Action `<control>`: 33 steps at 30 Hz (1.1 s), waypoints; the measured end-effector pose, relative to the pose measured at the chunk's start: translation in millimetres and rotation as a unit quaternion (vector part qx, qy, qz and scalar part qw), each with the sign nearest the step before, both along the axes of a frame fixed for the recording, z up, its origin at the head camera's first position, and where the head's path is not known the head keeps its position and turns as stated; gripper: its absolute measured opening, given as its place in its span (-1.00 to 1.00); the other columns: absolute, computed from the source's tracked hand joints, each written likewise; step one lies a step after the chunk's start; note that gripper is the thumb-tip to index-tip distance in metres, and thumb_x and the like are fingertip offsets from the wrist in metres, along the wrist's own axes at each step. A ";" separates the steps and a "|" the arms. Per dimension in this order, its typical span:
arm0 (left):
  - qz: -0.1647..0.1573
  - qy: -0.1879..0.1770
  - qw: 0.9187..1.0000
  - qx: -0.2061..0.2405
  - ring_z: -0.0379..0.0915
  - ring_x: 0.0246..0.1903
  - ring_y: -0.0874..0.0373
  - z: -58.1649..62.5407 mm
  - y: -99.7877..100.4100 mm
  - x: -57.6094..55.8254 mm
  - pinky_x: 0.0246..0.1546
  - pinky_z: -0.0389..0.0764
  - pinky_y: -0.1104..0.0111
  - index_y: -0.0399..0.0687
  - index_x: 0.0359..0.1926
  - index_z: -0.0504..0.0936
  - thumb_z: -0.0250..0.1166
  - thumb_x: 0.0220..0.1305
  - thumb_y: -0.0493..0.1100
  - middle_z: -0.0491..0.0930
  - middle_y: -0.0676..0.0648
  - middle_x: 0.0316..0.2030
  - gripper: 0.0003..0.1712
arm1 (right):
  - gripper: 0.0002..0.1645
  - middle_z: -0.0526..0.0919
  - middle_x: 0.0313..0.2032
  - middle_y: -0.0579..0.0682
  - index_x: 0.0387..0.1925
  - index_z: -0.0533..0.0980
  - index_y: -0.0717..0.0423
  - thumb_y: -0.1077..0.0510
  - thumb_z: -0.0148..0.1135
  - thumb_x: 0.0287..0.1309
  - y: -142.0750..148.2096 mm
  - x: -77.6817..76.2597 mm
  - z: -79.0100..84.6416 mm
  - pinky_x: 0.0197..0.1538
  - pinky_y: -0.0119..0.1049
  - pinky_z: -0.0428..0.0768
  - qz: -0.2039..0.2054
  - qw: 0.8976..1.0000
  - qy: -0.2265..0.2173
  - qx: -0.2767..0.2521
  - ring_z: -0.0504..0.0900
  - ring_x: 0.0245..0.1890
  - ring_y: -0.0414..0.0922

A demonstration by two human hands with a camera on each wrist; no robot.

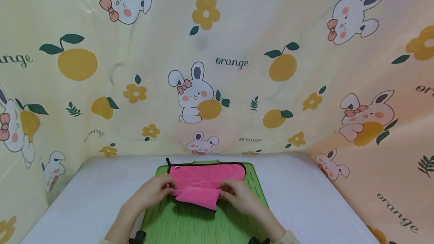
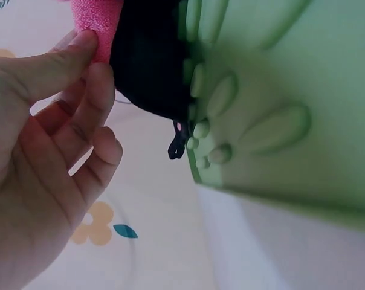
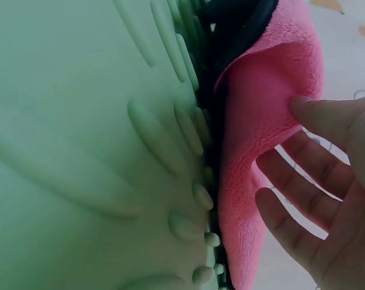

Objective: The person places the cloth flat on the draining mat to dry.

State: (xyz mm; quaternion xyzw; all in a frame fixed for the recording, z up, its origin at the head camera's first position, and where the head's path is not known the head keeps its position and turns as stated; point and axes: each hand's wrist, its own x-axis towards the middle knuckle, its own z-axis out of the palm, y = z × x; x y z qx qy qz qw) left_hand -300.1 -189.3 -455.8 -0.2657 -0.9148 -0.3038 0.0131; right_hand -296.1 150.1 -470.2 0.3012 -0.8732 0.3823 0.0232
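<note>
A pink fleecy cloth point(image 1: 207, 172) with black edging lies on the green ridged mat point(image 1: 190, 225), its near part folded up into a raised flap. My left hand point(image 1: 157, 191) pinches the left side of the fold between thumb and fingers; in the left wrist view the thumb and index finger meet on the pink cloth point(image 2: 98, 21), with a black face showing beside it. On the other side my right hand point(image 1: 239, 195) pinches the fold's right end. The right wrist view shows that thumb point(image 3: 327, 118) on the pink pile. A black hanging loop point(image 1: 168, 162) sticks out at the cloth's far left corner.
The green mat sits on a white tabletop point(image 1: 291, 183). Behind and at both sides hangs a sheet point(image 1: 237, 97) printed with rabbits, oranges and flowers. Black straps point(image 1: 138, 237) are around the wrists at the near edge.
</note>
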 end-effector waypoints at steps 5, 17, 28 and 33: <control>0.001 -0.003 1.000 0.013 0.47 -0.27 0.24 5.5 -4.6 -1.7 -0.26 0.59 0.32 0.05 -0.23 0.70 0.30 0.42 -0.33 0.58 0.15 -0.30 -0.84 | -0.83 0.71 -0.23 -0.17 -0.03 0.62 0.04 0.27 0.27 0.42 5.4 -5.0 -0.3 -0.17 -0.34 0.65 -0.021 1.000 0.006 -0.006 0.64 -0.27 -0.29; -0.004 -0.002 1.000 -0.009 0.48 -0.31 0.25 3.8 -8.3 -3.1 -0.30 0.58 0.33 -0.02 -0.29 0.68 0.36 0.35 -0.36 0.59 0.11 -0.33 -0.86 | -0.83 0.75 -0.19 -0.11 -0.09 0.67 0.05 0.32 0.29 0.37 14.4 -12.9 -2.9 -0.17 -0.32 0.66 -0.030 0.999 0.025 0.017 0.69 -0.22 -0.21; 0.012 -0.021 0.999 -0.042 0.49 -0.30 0.22 -4.2 -3.8 -0.7 -0.27 0.59 0.27 0.03 -0.30 0.69 0.38 0.32 -0.38 0.57 0.13 -0.35 -0.82 | -0.86 0.75 -0.18 -0.14 -0.12 0.70 0.04 0.28 0.32 0.36 15.2 -14.0 -11.2 -0.08 -0.28 0.66 -0.015 0.999 0.004 0.034 0.71 -0.14 -0.18; 0.010 -0.033 0.999 -0.031 0.51 -0.30 0.22 -1.3 -4.6 1.6 -0.28 0.59 0.30 0.00 -0.26 0.70 0.37 0.33 -0.37 0.61 0.12 -0.33 -0.84 | -0.87 0.74 -0.19 -0.16 -0.10 0.69 0.06 0.26 0.33 0.37 17.4 -11.3 -5.0 -0.12 -0.31 0.65 0.001 1.000 -0.016 0.023 0.69 -0.16 -0.20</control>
